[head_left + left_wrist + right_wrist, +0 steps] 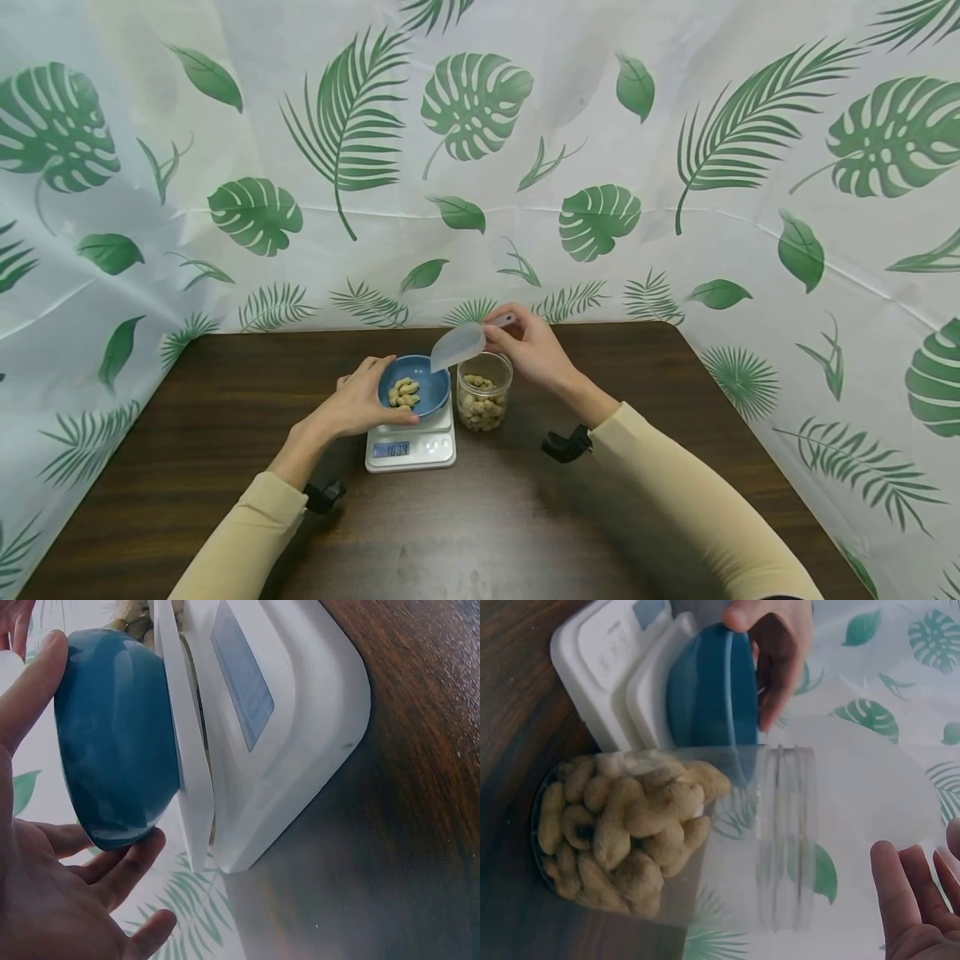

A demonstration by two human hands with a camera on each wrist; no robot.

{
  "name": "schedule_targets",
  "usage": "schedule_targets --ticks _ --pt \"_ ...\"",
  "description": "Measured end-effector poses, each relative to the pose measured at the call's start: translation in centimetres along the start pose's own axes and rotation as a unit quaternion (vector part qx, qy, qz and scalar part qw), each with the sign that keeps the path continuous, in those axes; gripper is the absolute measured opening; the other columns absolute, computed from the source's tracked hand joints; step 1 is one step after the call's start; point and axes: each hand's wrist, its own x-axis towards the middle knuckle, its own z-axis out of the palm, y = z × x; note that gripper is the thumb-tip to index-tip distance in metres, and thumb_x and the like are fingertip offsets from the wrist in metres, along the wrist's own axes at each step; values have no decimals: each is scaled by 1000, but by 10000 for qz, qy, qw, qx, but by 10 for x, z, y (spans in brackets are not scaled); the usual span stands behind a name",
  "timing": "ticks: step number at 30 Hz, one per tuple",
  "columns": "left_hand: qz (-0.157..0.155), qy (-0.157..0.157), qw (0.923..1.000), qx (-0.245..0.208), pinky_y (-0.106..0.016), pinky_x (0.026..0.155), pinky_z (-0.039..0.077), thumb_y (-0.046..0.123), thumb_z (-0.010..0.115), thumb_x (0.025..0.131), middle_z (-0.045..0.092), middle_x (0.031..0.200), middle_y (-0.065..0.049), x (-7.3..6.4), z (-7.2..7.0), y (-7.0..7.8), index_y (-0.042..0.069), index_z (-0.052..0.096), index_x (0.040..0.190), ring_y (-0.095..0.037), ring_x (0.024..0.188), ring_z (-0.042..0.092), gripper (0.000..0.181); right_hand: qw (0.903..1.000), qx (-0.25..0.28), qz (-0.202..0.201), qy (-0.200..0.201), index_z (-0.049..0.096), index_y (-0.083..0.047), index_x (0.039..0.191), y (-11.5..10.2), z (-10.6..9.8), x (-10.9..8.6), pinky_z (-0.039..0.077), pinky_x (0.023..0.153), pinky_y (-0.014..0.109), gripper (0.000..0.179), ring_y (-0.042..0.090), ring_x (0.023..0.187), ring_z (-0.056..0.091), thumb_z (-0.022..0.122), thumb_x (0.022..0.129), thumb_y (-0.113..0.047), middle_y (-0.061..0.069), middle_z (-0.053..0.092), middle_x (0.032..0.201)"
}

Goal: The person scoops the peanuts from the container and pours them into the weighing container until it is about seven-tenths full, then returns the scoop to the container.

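Observation:
My left hand holds a blue bowl at its rim, thumb in front and fingers behind. Several unshelled peanuts lie in the bowl's left part. Beneath it is a white kitchen scale, with digits lit on its display. In my right hand a translucent plastic scoop is gripped by the handle, its tip above the bowl's right rim. No peanuts can be made out in the scoop. Just below that hand stands an open clear jar, partly filled with peanuts.
The scale and jar stand side by side on a dark wooden table. Behind the table's far edge hangs a white sheet with green leaf prints, and it continues along both sides.

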Motion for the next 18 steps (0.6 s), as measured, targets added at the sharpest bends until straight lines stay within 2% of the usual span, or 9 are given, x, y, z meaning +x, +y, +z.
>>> schedule_targets --ticks 9,13,18 --pt "35 -31 10000 -25 -70 106 22 59 84 78 43 147 -24 1 1 0 -1 30 159 -40 132 47 114 9998 -187 -33 -86 57 0 123 -11 -19 -5 57 88 33 23 36 107 66 58 107 -17 18 58 124" --pt "32 -35 10000 20 -70 108 20 58 84 78 38 152 -24 1 0 1 2 28 160 -41 136 44 114 9992 -370 -40 -138 55 0 125 -16 -30 -7 56 89 32 24 37 108 65 57 108 -18 19 57 125" --pt "164 184 9996 -127 -70 110 14 53 83 83 32 158 -21 4 -1 8 6 34 159 -42 141 38 102 9983 -559 51 -156 53 0 125 -22 -41 -8 56 89 33 26 40 107 64 57 108 -19 20 57 120"
